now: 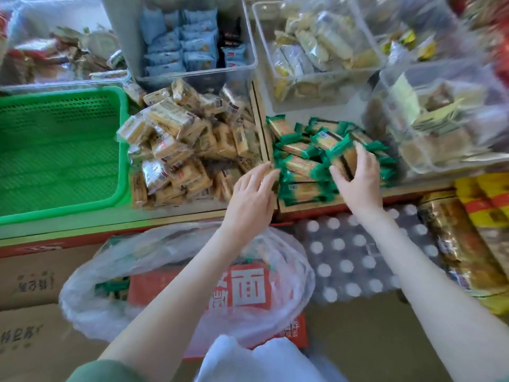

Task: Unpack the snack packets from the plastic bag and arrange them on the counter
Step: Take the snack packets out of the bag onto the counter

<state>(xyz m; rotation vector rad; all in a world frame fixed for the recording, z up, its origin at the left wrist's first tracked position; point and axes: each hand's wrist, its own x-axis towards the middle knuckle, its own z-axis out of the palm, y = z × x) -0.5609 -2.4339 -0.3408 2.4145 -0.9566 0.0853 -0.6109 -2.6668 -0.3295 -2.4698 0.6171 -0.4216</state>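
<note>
The right hand (358, 179) is gripping green packets (337, 151), probably light and slippery, across their middles; the left hand (252, 195) is resting flat-fingered alongside.

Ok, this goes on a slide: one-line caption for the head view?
Left hand touches and right hand grips green-wrapped snack packets piled on the counter, above the open plastic bag.

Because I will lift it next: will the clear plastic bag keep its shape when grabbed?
Probably floppy: the plastic bag is thin and crumpled, sagging over the red carton. Likely light, since few green packets show inside; they may shift.
</note>
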